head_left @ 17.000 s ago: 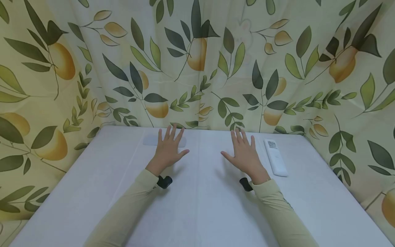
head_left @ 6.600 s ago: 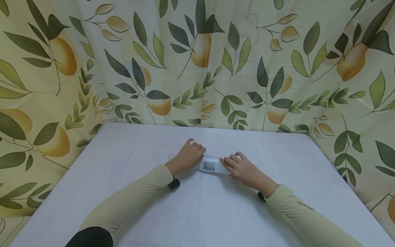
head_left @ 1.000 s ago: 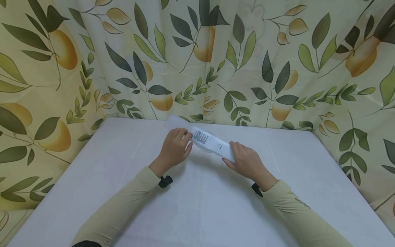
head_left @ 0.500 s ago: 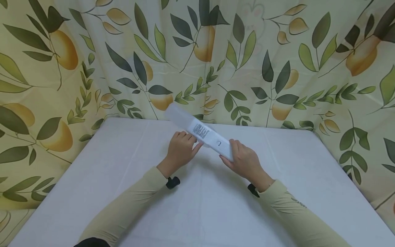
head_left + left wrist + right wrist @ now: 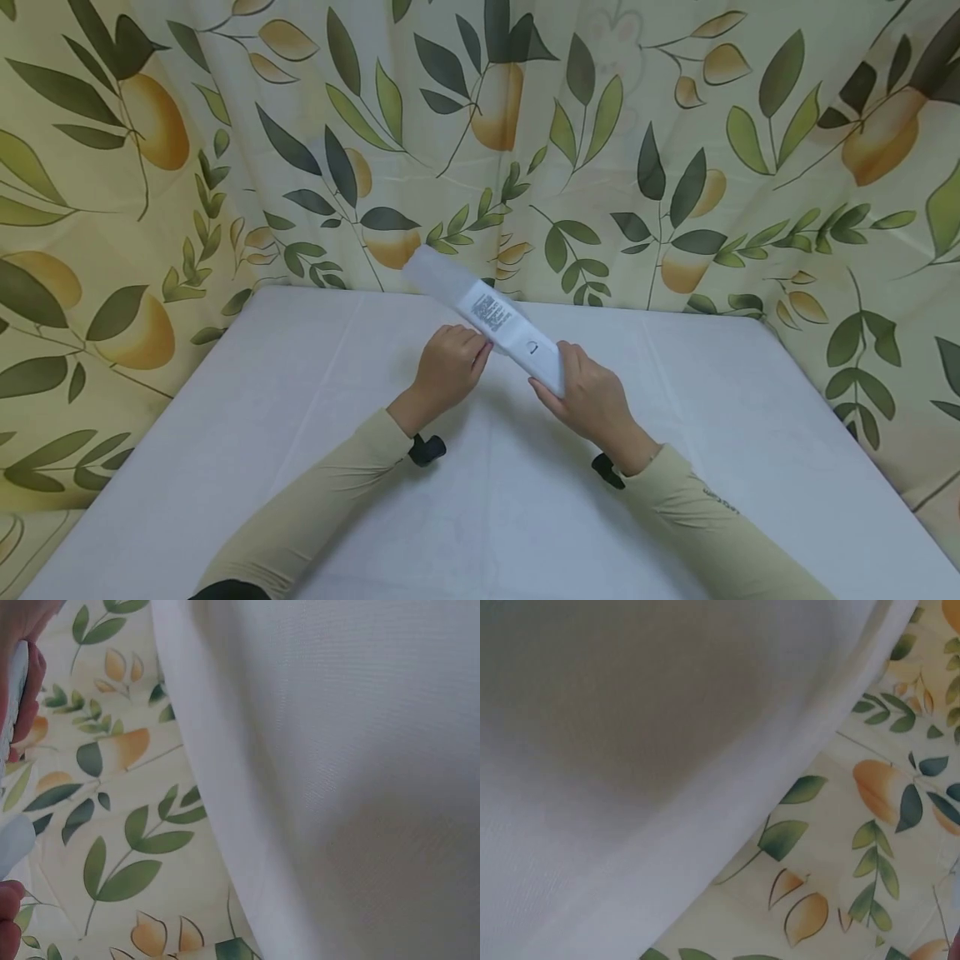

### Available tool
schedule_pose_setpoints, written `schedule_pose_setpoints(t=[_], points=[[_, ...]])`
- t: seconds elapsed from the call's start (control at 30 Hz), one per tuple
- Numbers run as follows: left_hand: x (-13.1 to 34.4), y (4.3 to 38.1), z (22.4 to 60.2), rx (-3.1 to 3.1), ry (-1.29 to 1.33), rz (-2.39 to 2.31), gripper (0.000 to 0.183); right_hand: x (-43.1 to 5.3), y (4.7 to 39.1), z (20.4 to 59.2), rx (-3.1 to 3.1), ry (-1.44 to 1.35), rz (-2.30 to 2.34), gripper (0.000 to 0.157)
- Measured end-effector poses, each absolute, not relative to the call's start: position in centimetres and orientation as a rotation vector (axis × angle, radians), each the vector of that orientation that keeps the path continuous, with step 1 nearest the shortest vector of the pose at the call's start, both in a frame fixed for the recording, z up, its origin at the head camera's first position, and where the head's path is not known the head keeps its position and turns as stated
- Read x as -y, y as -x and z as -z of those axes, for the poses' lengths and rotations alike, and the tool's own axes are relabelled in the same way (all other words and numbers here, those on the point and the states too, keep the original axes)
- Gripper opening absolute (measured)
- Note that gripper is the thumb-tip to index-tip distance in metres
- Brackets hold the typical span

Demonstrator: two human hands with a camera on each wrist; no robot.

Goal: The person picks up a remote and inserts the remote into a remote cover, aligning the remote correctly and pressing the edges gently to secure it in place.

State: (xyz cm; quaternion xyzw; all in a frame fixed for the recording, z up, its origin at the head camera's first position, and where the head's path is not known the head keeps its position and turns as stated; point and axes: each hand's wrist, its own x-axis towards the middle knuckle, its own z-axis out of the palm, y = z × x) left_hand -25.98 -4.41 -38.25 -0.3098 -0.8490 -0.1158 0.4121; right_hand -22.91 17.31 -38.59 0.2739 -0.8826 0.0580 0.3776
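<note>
A white remote control [image 5: 542, 357], its label side up, is held above the table, slanting up to the left. A translucent plastic sleeve [image 5: 435, 273] covers its upper part, and the sleeve's far end sticks out past the remote. My right hand [image 5: 597, 400] grips the remote's lower right end, thumb beneath. With thumb and curled fingers, my left hand [image 5: 452, 364] pinches the sleeve's lower edge near the remote's middle. In the left wrist view, parts of the hands and a pale end of the sleeve [image 5: 15, 844] show at the left border.
A white cloth-covered table [image 5: 480, 517] lies under both hands. Behind it and along its sides hangs a curtain [image 5: 300, 150] printed with fruit and leaves. Black wrist cameras [image 5: 428, 451] sit at the cuffs.
Long before, remote and sleeve lay apart on the table. Over the last second, my left hand has moved from the sleeve's upper part down toward the remote's middle, and the sleeve end has risen.
</note>
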Motion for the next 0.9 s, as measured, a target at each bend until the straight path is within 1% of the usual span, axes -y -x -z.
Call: schedule_pose_setpoints(t=[0.2,0.27,0.47,0.73,0.87,0.9], points=[[4.6,26.0,38.4,2.136,0.839,0.263,0.013,-17.2,22.8,38.7,2.28,-0.715,-0.166,0.059],[4.7,25.9,38.2,2.16,0.849,0.249,0.014,-17.2,22.8,38.6,2.277,-0.718,-0.149,0.058],[5.3,25.3,36.7,2.194,0.846,0.135,0.021,-17.9,23.2,38.1,2.204,-0.753,-0.042,0.066],[6.2,25.3,34.8,1.868,0.799,0.05,0.015,-19.0,23.5,38.3,2.106,-0.865,0.026,0.066],[6.3,25.7,34.9,1.882,0.802,0.0,0.02,-19.2,23.5,38.7,2.066,-0.937,0.029,0.054],[6.3,25.7,34.9,1.886,0.815,-0.013,0.02,-19.3,23.5,38.7,2.053,-0.949,0.029,0.054]])
